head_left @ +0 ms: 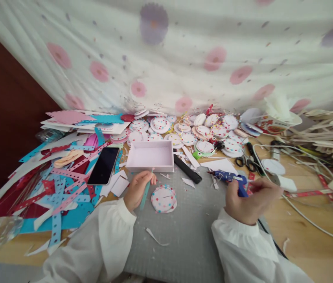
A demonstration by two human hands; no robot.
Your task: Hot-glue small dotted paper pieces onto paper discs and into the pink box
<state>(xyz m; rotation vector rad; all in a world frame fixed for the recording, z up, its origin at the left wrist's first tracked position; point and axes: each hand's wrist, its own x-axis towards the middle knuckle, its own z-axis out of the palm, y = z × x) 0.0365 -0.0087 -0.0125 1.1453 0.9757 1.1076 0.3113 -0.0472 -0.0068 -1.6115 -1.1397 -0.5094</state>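
Observation:
My left hand (138, 190) pinches a narrow green strip (144, 196), held upright at a slant over the grey cutting mat (190, 236). Just right of it lies a round white piece with red and blue dots (164, 199) around its edge. My right hand (247, 200) is at the handle of a blue hot glue gun (228, 176), whose nozzle points left. The thumb is against the handle, and the other fingers are bent and somewhat blurred. Behind the left hand stands an open white box (151, 155). A black bar-shaped tool (187, 168) lies beside the box.
Many dotted round pieces (204, 131) are piled at the back. Coloured paper strips (63, 184) and a phone (103, 166) lie left. Scissors (245, 163), a white cable (302, 214), a paper bowl (280, 120) and wooden sticks (325, 129) occupy the right. A flowered curtain (169, 59) hangs behind.

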